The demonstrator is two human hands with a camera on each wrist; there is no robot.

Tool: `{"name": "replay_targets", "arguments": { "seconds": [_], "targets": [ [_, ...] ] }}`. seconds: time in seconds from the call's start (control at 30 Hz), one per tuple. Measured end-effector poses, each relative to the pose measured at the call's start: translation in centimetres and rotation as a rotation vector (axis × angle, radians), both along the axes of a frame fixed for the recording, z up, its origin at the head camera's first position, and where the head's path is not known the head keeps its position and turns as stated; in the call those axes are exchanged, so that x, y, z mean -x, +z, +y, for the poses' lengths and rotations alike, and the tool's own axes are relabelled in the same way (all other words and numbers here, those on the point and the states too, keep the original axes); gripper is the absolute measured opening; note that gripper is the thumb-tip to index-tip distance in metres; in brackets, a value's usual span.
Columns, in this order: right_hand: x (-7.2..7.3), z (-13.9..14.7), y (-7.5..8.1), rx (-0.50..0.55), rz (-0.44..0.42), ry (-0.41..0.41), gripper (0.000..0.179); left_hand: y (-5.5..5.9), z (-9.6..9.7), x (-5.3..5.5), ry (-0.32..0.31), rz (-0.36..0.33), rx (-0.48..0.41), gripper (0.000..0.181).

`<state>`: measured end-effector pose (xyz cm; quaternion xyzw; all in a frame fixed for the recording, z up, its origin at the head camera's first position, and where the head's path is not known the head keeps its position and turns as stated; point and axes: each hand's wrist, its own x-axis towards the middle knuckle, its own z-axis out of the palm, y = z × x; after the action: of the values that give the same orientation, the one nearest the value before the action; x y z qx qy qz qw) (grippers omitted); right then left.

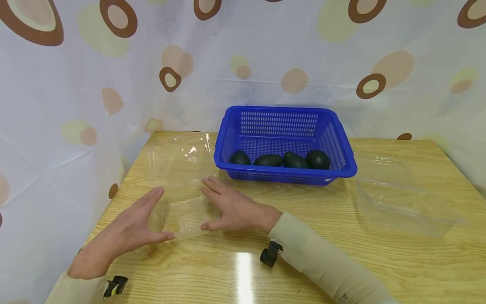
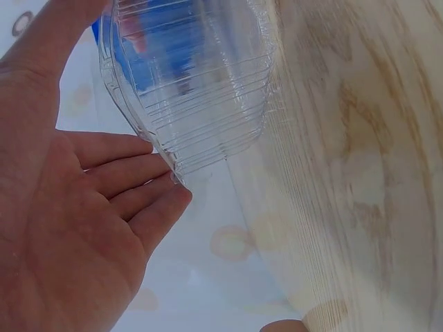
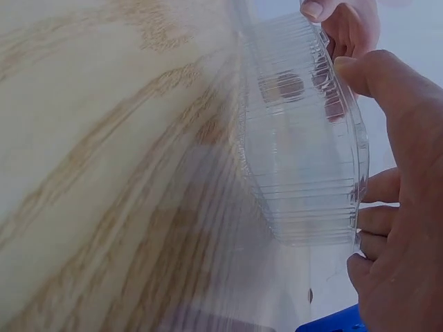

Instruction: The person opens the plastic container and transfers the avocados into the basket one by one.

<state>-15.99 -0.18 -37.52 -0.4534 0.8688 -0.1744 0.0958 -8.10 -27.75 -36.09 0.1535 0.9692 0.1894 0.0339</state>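
Note:
A clear plastic clamshell container [image 1: 186, 215] stands on the left half of the table, its lid [image 1: 178, 158] swung back behind it. My left hand [image 1: 127, 228] is at the left side of the container, thumb apart from the extended fingers. In the left wrist view, its fingertips meet the ribbed container's rim [image 2: 131, 114]. On the opposite side is my right hand [image 1: 237, 207], fingers stretched along the edge and thumb near the front corner. The right wrist view shows its thumb and fingers touching the rim [image 3: 360, 149].
A blue plastic basket [image 1: 284, 172] stands at the back middle with several dark green avocados [image 1: 268, 160] inside. Another clear plastic container [image 1: 410, 207] lies open at the right. A patterned curtain [image 1: 265, 55] hangs behind and to the left of the wooden table [image 1: 212, 274].

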Motion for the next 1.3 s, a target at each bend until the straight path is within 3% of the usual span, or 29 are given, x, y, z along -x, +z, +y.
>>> {"name": "replay_targets", "arguments": {
  "seconds": [0.23, 0.43, 0.87, 1.1, 1.3],
  "targets": [
    [0.2, 0.4, -0.3, 0.038, -0.041, -0.003, 0.098, -0.1, 0.2, 0.1, -0.009, -0.013, -0.015, 0.114],
    [0.2, 0.7, -0.6, 0.069, -0.028, -0.011, 0.1, -0.3, 0.3, 0.3, -0.033, -0.021, -0.03, 0.113],
    [-0.7, 2.5, 0.5, 0.154, 0.041, -0.008, 0.096, -0.7, 0.9, 0.6, -0.087, 0.082, -0.038, 0.098],
    [-1.6, 4.3, 1.1, 0.189, 0.068, -0.066, 0.094, 0.1, 2.3, 1.0, -0.134, 0.145, 0.025, 0.095],
    [-2.4, 6.1, 1.6, 0.25, 0.102, -0.108, 0.087, 0.3, 3.9, 1.4, -0.13, 0.129, 0.071, 0.096]
  ]
}}
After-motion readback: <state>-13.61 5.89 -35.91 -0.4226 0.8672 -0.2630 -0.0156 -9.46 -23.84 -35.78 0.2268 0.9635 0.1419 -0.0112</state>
